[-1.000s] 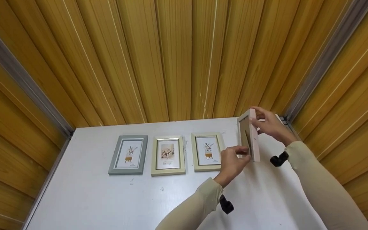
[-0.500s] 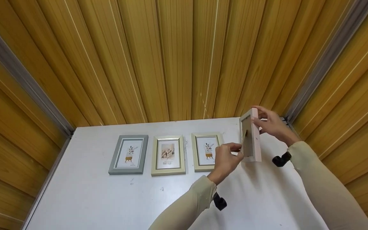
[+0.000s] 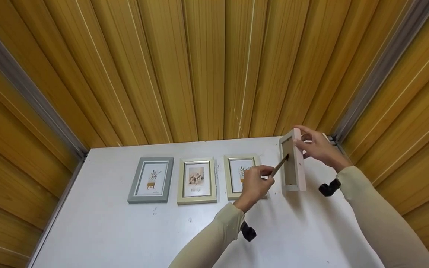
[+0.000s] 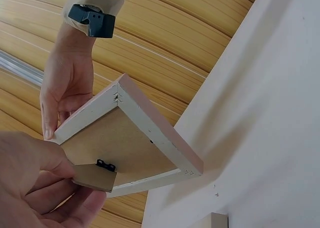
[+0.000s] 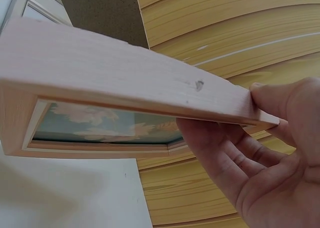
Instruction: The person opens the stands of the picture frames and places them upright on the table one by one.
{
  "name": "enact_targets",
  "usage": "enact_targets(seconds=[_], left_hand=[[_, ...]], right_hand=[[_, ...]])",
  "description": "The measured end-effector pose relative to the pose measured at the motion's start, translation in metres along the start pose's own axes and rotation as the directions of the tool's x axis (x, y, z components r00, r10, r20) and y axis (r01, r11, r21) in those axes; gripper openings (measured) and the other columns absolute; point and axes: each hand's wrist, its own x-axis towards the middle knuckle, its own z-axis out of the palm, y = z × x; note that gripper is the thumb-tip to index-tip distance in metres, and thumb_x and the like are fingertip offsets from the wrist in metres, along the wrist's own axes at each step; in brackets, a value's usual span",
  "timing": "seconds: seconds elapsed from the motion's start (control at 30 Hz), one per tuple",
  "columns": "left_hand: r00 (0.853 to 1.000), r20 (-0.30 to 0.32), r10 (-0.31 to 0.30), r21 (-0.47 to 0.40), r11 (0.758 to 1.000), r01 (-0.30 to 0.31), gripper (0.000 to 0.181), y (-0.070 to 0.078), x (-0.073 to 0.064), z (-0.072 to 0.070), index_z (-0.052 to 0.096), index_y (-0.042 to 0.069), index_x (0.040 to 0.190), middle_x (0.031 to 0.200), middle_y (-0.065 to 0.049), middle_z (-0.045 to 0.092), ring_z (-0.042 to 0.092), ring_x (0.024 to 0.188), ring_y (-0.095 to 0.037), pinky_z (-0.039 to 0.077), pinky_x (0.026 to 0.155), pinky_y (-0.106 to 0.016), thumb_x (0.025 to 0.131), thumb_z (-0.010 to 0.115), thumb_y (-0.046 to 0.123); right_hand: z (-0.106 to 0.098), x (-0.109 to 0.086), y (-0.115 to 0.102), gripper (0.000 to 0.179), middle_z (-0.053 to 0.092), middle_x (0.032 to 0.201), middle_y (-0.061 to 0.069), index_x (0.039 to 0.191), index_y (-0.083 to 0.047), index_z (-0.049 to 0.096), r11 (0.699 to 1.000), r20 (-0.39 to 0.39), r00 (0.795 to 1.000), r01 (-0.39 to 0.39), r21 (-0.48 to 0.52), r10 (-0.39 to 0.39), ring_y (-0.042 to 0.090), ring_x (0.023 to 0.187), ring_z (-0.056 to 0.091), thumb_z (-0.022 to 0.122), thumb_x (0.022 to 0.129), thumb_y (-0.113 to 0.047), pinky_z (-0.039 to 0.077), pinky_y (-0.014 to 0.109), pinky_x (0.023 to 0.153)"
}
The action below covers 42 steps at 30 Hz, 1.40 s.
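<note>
A pink-edged picture frame (image 3: 299, 163) is held on edge over the white surface, its brown back turned toward my left side. My right hand (image 3: 317, 147) grips its far end, thumb on the outer side and fingers on the front, as the right wrist view shows. A blue picture with pale flowers (image 5: 100, 120) fills its front. From the small black hinge (image 4: 105, 165) on the backing, the brown stand leg (image 4: 95, 177) sticks out at an angle. My left hand (image 3: 254, 184) pinches the free end of that leg between thumb and fingers.
To the left, a grey-blue picture frame (image 3: 135, 180), a cream frame with a photo (image 3: 180, 182) and another cream frame (image 3: 228, 175) lie in a row on the white surface (image 3: 106, 230). Wood-look panelling (image 3: 162, 74) rises behind and at both sides.
My left hand has drawn back to the left, swinging the stand leg out from the backing. The right hand keeps its grip, and the frame has shifted slightly right.
</note>
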Motion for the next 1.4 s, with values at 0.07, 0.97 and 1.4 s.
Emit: enact_targets(seconds=[0.07,0.97,1.4], left_hand=[[1.000,-0.001,0.012,0.005,1.000,-0.012,0.021,-0.001,0.000,0.000,0.079,0.000,0.104,0.094,-0.007,0.079,0.070,0.082,-0.002,0.054,0.067,-0.013,0.086,0.069,-0.007],[0.985,0.030,0.168,0.469,0.868,-0.162,0.077,0.043,0.006,0.042,0.049,0.014,0.148,0.135,-0.005,0.062,0.061,0.115,-0.013,0.055,0.091,-0.027,0.084,0.087,0.034],[0.996,0.015,-0.087,0.147,0.986,0.084,0.091,0.031,0.011,0.041,0.038,0.020,0.155,0.119,-0.012,0.069,0.064,0.093,-0.014,0.054,0.073,-0.025,0.079,0.088,0.008]], right_hand=[[0.001,0.000,0.000,0.065,0.053,0.133,0.027,0.161,-0.015,0.031,1.000,-0.001,1.000,-0.011,-0.003,0.011,0.043,0.112,0.059,0.060,0.105,-0.029,0.062,0.040,0.077],[0.008,0.005,-0.020,0.059,0.057,0.118,0.028,0.152,-0.009,0.036,0.998,0.000,0.999,0.049,0.030,-0.049,0.033,0.090,0.067,0.066,0.102,-0.019,0.063,0.047,0.070],[0.019,0.007,-0.027,0.058,0.056,0.112,0.028,0.149,-0.008,0.038,0.999,0.007,1.000,0.024,0.041,-0.024,0.034,0.087,0.070,0.067,0.101,-0.018,0.062,0.049,0.069]])
